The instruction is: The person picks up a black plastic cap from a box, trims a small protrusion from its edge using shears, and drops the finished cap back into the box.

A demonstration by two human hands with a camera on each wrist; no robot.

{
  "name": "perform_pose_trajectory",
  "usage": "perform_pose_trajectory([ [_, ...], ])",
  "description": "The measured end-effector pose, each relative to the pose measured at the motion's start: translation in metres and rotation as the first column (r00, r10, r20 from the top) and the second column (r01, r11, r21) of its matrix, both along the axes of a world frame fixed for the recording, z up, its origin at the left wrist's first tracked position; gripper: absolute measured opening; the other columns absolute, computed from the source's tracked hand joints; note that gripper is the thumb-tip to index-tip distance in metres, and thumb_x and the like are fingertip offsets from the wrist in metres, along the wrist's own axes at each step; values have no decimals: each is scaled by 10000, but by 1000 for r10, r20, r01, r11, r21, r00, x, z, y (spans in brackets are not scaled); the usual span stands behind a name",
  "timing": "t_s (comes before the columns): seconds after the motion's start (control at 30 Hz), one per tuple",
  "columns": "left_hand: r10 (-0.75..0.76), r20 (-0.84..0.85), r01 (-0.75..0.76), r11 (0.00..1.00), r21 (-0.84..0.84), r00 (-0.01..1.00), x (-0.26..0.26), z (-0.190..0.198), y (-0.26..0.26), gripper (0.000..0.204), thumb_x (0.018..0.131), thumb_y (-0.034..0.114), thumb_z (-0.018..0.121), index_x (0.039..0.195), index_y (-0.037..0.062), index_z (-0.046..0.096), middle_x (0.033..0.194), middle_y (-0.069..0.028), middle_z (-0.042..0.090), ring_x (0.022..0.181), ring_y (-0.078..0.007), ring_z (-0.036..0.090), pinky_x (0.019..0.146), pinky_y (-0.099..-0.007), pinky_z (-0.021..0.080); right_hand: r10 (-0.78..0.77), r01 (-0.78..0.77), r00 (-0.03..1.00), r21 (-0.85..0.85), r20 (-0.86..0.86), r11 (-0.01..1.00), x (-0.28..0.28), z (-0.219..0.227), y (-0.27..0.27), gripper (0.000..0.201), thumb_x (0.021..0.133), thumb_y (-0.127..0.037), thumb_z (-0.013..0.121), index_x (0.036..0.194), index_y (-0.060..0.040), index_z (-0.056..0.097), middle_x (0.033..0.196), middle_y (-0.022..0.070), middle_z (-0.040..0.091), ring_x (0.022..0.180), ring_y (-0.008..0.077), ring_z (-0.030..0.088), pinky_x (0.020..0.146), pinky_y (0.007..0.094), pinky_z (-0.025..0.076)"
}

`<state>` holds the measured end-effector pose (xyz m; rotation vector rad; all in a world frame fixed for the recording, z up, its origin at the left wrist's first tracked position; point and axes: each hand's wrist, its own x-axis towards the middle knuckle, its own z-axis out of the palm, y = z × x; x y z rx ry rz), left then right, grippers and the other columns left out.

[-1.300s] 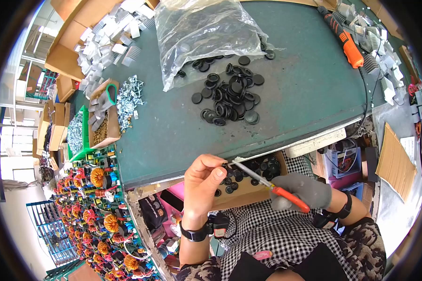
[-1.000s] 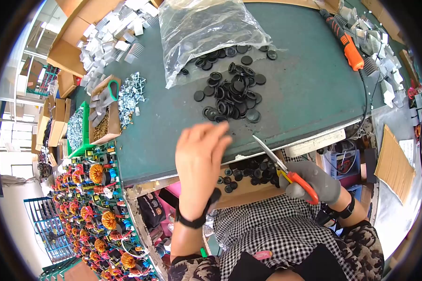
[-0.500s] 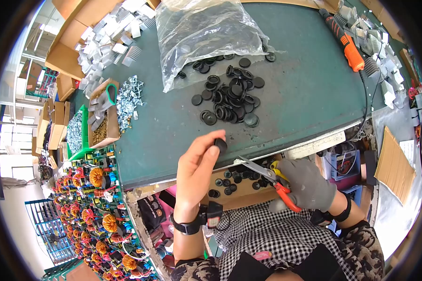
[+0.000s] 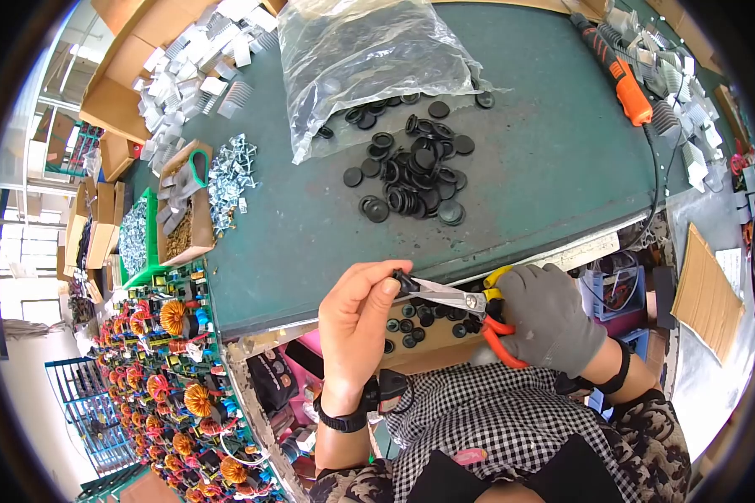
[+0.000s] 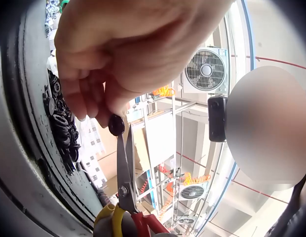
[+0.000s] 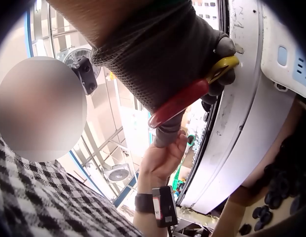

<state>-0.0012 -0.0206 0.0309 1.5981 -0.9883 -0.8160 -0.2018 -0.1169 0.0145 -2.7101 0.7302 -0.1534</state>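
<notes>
The bare left hand [image 4: 356, 323] pinches a small black cap [image 4: 406, 282] between thumb and fingers, just over the table's front edge. In the left wrist view, that black cap [image 5: 116, 125] is at the tips of the scissors' blades [image 5: 125, 165]. The gloved right hand [image 4: 549, 318] grips the scissors [image 4: 471, 302] by their red and yellow handles, the blades parted and pointing at the cap. In the right wrist view, the glove [image 6: 160, 54] wraps the handles [image 6: 180, 102]; the blades are hidden there.
A pile of black caps [image 4: 419, 172] and a clear plastic bag [image 4: 369, 63] lie on the green table [image 4: 294, 243]. Below its edge, a cardboard box [image 4: 436, 356] holds more caps. An orange-black tool [image 4: 625, 88] lies at right; metal heat sinks [image 4: 226, 63] are at left.
The left hand has come back from near the pile with a cap, down toward the table's edge. The scissors have swung toward the cap, their blades now at it.
</notes>
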Motion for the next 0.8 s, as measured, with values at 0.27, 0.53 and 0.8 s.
perform_pose_trajectory([
  [0.27, 44, 160, -42, 999, -12, 986, -10, 7, 1, 161, 876, 62, 520, 974, -18, 620, 880, -14, 571, 781, -71, 487, 722, -187, 377, -12, 12, 998, 4, 67, 1000, 0, 1, 0, 587, 557, -573, 688, 720, -38, 510, 639, 100, 503, 560, 266, 511, 533, 350, 386],
  [0.53, 36, -132, -32, 999, 38, 991, -7, 2, 3, 163, 868, 75, 544, 974, -15, 628, 871, -2, 567, 783, -61, 483, 719, -183, 372, 13, -16, 998, 39, 69, 999, -8, -6, 5, 601, 639, -638, 623, 665, -54, 486, 593, 100, 516, 534, 235, 547, 492, 330, 407],
  [0.8, -38, -110, 41, 999, 26, 993, -13, -4, 4, 166, 861, 50, 542, 989, -12, 628, 869, -14, 567, 764, -64, 470, 703, -181, 370, 57, -106, 990, 421, 128, 901, -13, -16, 0, 511, 711, -517, 631, 820, -31, 518, 670, 136, 555, 584, 297, 567, 528, 373, 432],
])
